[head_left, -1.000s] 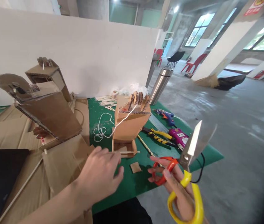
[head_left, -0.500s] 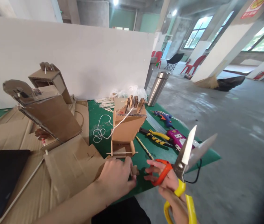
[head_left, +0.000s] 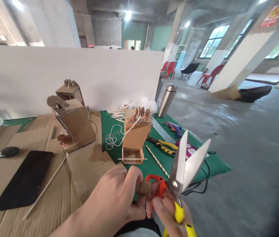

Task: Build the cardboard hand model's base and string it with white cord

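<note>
My left hand (head_left: 117, 192) is closed on a small piece of cardboard (head_left: 144, 188), pinched between thumb and fingers. Close beside it, my right hand (head_left: 167, 210) is closed round the scissors (head_left: 179, 179), whose blades stand apart and point up and away. The red and yellow handles hang about my right fingers, which reach to the cardboard piece; whether they grip it too I cannot tell. Just beyond my hands stands a cardboard model (head_left: 137, 136) with ridged discs on top, a white string (head_left: 114, 140) and a thin stick across its base.
Right of the model lie a patterned stick (head_left: 157, 161), yellow-black pliers (head_left: 165, 146), a blue glue gun (head_left: 174, 127) and a steel flask (head_left: 168, 100). On the left are two more cardboard models (head_left: 77, 125), a black tablet-like slab (head_left: 24, 179), a mouse (head_left: 8, 151) and cardboard sheets.
My right hand has moved left with the scissors, up to my left hand. The cardboard piece has come up in my left hand, and the view has tilted upward.
</note>
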